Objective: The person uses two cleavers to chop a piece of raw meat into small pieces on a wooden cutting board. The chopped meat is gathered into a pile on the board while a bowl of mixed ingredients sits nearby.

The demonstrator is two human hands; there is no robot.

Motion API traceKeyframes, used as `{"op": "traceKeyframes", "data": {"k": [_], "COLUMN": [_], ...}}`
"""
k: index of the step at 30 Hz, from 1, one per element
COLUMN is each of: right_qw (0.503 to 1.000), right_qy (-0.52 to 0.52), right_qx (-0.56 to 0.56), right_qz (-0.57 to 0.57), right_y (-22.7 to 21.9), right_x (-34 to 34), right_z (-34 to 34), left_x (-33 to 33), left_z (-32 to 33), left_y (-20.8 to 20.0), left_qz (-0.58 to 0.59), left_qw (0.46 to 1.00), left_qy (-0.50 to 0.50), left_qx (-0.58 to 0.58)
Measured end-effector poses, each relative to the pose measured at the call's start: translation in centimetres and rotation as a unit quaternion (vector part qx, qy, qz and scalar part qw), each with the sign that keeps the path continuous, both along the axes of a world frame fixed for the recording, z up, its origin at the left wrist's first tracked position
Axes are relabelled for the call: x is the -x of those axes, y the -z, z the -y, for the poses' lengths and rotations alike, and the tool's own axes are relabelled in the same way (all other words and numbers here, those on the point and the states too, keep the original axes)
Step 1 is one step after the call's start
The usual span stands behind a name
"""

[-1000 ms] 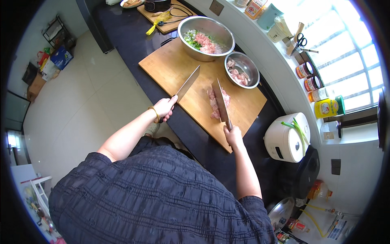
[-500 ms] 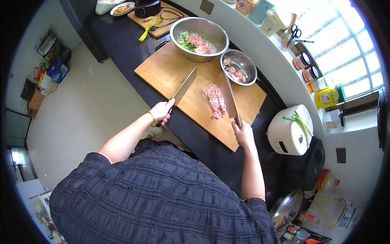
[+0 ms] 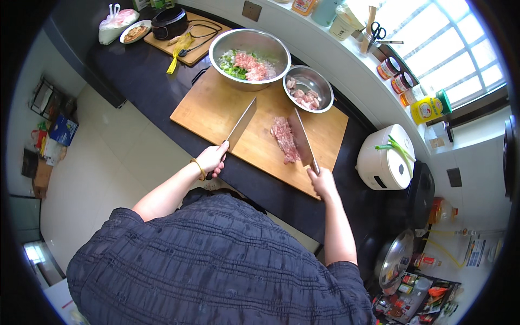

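My left hand (image 3: pixel 212 161) is closed round the handle of a cleaver (image 3: pixel 241 125), its blade held over the left part of a wooden cutting board (image 3: pixel 203 111). In my right hand (image 3: pixel 323 184) is a second cleaver (image 3: pixel 303 140), its blade along the right edge of a strip of minced pork (image 3: pixel 284 140) on the board. Whether that blade touches the meat I cannot tell. At the board's far end stands a large steel bowl (image 3: pixel 216 60) with minced meat and chopped greens. Beside it, a smaller steel bowl (image 3: pixel 329 100) holds meat chunks.
To the right, a white rice cooker (image 3: pixel 374 154) has green onion stalks on its lid. A small board (image 3: pixel 208 47) with a black pot (image 3: pixel 169 23) and cord lies at the far left. Jars (image 3: pixel 401 82) and scissors (image 3: pixel 377 31) line the windowsill. A glass lid (image 3: pixel 394 260) stands lower right.
The right cleaver has moved left and lower, from beside the meat strip to its right edge. The left cleaver stays over the board. The whole view has shifted slightly.
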State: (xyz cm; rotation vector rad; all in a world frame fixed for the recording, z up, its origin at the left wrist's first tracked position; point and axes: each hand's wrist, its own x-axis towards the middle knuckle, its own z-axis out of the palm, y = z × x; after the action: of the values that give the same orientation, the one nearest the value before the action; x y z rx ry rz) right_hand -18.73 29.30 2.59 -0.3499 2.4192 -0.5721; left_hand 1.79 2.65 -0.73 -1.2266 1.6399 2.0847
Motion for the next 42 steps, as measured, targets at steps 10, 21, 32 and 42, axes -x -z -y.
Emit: {"op": "traceKeyframes", "data": {"k": [10,21,32,42], "right_qw": [0.996,0.973,0.966,0.966], "right_qy": [0.084,0.201,0.225,0.195], "right_qx": [0.035,0.110,0.118,0.135], "right_qz": [0.021,0.037,-0.048,-0.106], "right_y": [1.4,-1.1,1.8,1.3], "right_x": [-2.9,-5.1,-5.9,-6.2], "right_z": [0.3,2.2,2.5,2.7], "left_x": [1.3,2.7,3.0,2.9], "left_z": [1.3,2.4,3.5,4.0], "left_y": [0.4,1.1,2.1,2.5], "left_qz": [-0.019,-0.025,-0.037,-0.045], "left_qw": [0.998,0.995,0.992,0.990], "left_qy": [0.054,0.088,0.105,0.114], "left_qx": [-0.019,-0.041,-0.066,-0.064]}}
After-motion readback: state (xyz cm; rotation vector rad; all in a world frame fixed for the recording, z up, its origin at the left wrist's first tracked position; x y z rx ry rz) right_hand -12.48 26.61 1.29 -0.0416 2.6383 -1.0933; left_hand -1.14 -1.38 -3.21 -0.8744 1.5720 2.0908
